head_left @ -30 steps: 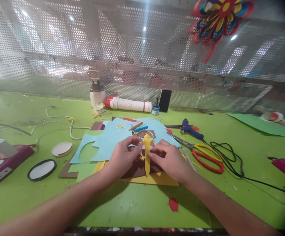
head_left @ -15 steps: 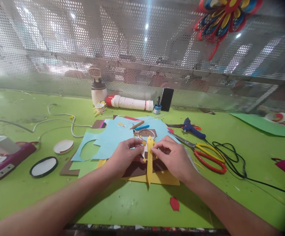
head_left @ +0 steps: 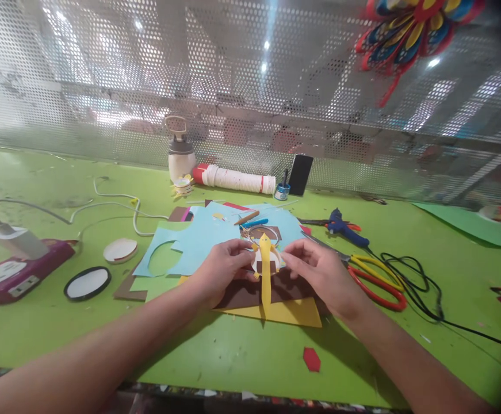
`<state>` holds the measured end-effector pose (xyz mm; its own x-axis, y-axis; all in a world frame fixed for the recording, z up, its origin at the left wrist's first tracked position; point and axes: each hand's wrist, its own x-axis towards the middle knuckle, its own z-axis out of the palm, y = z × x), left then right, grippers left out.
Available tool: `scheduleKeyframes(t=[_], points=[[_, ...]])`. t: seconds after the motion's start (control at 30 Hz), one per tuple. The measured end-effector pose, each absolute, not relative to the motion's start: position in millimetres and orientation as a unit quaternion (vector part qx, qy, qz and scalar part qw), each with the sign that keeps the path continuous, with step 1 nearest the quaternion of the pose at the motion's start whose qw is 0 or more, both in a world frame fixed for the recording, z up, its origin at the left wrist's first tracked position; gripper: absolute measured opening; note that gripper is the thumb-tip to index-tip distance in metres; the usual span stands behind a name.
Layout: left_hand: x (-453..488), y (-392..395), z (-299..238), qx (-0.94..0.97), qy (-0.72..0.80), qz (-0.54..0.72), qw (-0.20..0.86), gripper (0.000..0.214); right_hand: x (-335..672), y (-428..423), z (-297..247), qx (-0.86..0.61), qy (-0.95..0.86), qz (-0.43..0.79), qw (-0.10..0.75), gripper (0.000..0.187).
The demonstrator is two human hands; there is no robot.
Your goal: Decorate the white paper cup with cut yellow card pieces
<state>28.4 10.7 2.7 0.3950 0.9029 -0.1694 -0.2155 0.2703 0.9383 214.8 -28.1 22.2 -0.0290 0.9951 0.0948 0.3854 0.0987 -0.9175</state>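
Note:
A small paper turtle (head_left: 274, 265) has a round white body with a brown patch. A long yellow paper strip (head_left: 266, 287) with a pointed, eyed head runs down its middle, and small yellow feet stick out. My left hand (head_left: 224, 267) pinches the body's left edge between thumb and fingers. At the right edge, my right hand (head_left: 314, 267) has its thumb and bent fingertips closed on the rim. Under both hands lie stacked sheets: light blue (head_left: 198, 230), brown (head_left: 237, 296) and yellow (head_left: 293, 313). A loose white ring (head_left: 252, 233) shows just behind the turtle.
Scissors (head_left: 379, 282) and a blue glue gun (head_left: 347, 227) with a black cord lie right. Left are a power strip (head_left: 30, 276), a black-rimmed disc (head_left: 87, 283) and a white disc (head_left: 121, 250). A stack of white cups (head_left: 237, 178) lies behind; a red hexagon (head_left: 312, 359) lies in front.
My right hand has moved off the yellow strip to the turtle's right edge, uncovering more of the white body. My left hand keeps its hold. The whole view has shifted slightly.

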Motion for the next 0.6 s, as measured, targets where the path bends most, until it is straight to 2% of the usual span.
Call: scheduleKeyframes(t=[0.1, 0.2, 0.27, 0.37, 0.47, 0.6], points=[[29.4, 11.0, 3.2, 0.457, 0.389, 0.399, 0.694, 0.019, 214.9, -27.8, 18.3, -0.558, -0.590, 0.436, 0.388, 0.027], [30.3, 11.2, 2.4, 0.458, 0.394, 0.401, 0.688, 0.020, 211.6, -29.6, 13.6, -0.565, -0.580, 0.447, 0.381, 0.031], [30.0, 11.4, 1.8, 0.453, 0.391, 0.404, 0.692, 0.020, 208.9, -32.7, 12.6, -0.574, -0.587, 0.410, 0.398, 0.033], [28.2, 11.7, 2.0, 0.443, 0.385, 0.409, 0.699, 0.019, 205.4, -38.3, 15.2, -0.581, -0.621, 0.308, 0.426, 0.025], [27.4, 11.2, 3.2, 0.438, 0.381, 0.411, 0.703, 0.018, 202.7, -41.5, 18.8, -0.580, -0.675, 0.233, 0.393, 0.017], [29.1, 10.0, 4.3, 0.433, 0.381, 0.411, 0.706, 0.018, 198.9, -41.1, 21.4, -0.593, -0.702, 0.199, 0.339, 0.015]])
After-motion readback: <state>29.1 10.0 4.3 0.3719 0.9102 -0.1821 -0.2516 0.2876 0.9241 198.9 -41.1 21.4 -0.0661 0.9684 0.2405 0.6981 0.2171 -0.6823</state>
